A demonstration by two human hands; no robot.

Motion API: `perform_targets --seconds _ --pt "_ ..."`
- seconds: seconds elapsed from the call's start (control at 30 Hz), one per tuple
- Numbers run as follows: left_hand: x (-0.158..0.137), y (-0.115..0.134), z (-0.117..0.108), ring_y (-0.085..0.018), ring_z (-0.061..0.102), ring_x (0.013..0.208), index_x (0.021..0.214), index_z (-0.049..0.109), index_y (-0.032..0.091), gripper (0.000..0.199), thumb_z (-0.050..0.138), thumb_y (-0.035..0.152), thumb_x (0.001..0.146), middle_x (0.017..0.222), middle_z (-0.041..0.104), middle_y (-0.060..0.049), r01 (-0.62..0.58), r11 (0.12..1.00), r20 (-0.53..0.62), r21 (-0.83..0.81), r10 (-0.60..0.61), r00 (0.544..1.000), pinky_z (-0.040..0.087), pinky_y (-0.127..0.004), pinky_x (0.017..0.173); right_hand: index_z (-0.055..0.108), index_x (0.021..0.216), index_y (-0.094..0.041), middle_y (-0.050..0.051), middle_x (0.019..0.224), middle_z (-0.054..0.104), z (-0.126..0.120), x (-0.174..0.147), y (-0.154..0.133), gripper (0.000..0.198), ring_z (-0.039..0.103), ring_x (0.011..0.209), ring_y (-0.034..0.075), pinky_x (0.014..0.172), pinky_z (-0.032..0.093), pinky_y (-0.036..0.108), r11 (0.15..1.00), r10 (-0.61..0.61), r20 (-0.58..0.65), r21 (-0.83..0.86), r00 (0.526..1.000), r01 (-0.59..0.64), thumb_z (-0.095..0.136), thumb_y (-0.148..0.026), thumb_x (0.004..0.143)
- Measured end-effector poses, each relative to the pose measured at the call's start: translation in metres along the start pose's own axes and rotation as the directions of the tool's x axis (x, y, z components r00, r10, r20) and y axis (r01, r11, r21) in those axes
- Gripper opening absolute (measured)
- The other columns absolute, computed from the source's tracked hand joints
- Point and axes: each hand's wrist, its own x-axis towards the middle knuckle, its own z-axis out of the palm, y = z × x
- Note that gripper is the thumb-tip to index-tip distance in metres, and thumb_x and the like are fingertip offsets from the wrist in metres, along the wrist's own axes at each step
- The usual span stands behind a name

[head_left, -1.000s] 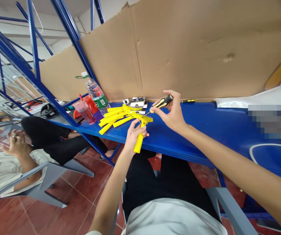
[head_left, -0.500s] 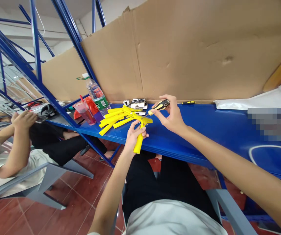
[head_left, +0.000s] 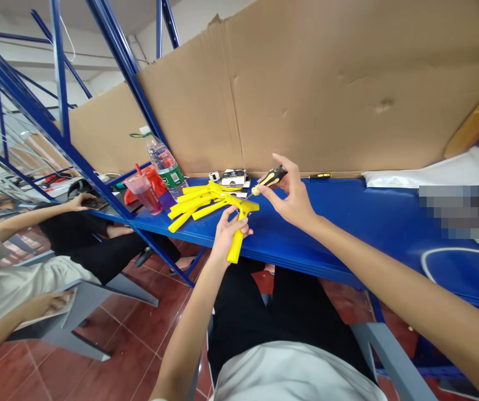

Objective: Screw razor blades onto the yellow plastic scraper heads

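Observation:
My left hand (head_left: 228,233) is closed around the handle of a yellow T-shaped plastic tool (head_left: 235,246), which looks like a scraper, at the front edge of the blue table. A black and yellow screwdriver (head_left: 273,177) is gripped between the fingers of my right hand (head_left: 292,192). Its shaft slants down to the left, and the tip meets or nearly meets the tool's head; the exact contact is too small to tell. Several more yellow tools (head_left: 187,207) of similar shape lie in a loose pile just left of my hands.
Behind the pile stand a water bottle (head_left: 165,161) and a pink cup (head_left: 150,197). Small boxes (head_left: 234,178) and another screwdriver (head_left: 319,176) lie along the cardboard wall (head_left: 327,100). A white bag (head_left: 410,170) and a cable (head_left: 427,253) are at right. Another person (head_left: 34,273) sits at left.
My right hand has tilted the screwdriver slightly, its fingers shifting on the handle. My left hand and the yellow tool stay almost still. The person at left has lowered and parted their hands.

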Motion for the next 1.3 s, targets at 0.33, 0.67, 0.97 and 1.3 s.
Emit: perform_targets --seconds 0.33,0.67,0.97,1.3 --pt "0.0013 -0.0005 -0.0019 -0.006 0.056 0.064 0.129 0.057 0.025 0.074 0.102 0.021 0.07 0.097 0.072 0.002 0.01 1.0 -0.009 -0.017 -0.01 1.0 0.055 -0.031 0.076 0.04 0.172 -0.04 0.012 0.145 0.072 -0.0008 0.0009 -0.0013 0.075 0.08 0.115 0.035 0.102 0.071 0.064 1.0 -0.017 0.044 0.012 0.999 0.016 0.072 -0.059 0.106" --pt "0.0027 -0.0005 -0.0033 -0.006 0.056 0.063 0.129 0.057 0.024 0.074 0.102 0.021 0.07 0.094 0.071 0.003 0.009 1.0 -0.021 -0.022 -0.01 1.0 0.056 -0.031 0.075 0.034 0.176 -0.04 0.012 0.158 0.067 -0.0017 0.0017 -0.0057 0.075 0.078 0.129 0.037 0.11 0.068 0.06 0.998 0.017 0.104 0.06 0.994 -0.024 0.062 -0.062 0.11" --pt "0.001 -0.0003 -0.0017 -0.006 0.056 0.063 0.13 0.057 0.024 0.075 0.102 0.02 0.07 0.097 0.072 0.001 0.009 1.0 -0.008 -0.01 -0.009 1.0 0.056 -0.031 0.074 0.028 0.178 -0.04 0.012 0.156 0.068 -0.0034 0.0026 -0.008 0.08 0.076 0.133 0.037 0.113 0.066 0.059 0.994 0.058 0.113 0.086 0.992 -0.068 0.064 -0.06 0.11" --pt "-0.0007 0.0008 -0.0002 -0.006 0.056 0.064 0.13 0.057 0.025 0.075 0.102 0.02 0.07 0.099 0.072 0.001 0.01 1.0 0.002 0.003 -0.01 1.0 0.056 -0.031 0.074 0.042 0.17 -0.037 0.011 0.135 0.075 -0.0033 0.0048 -0.0073 0.075 0.08 0.119 0.037 0.106 0.069 0.061 0.996 0.069 0.047 0.044 0.996 -0.071 0.069 -0.065 0.106"
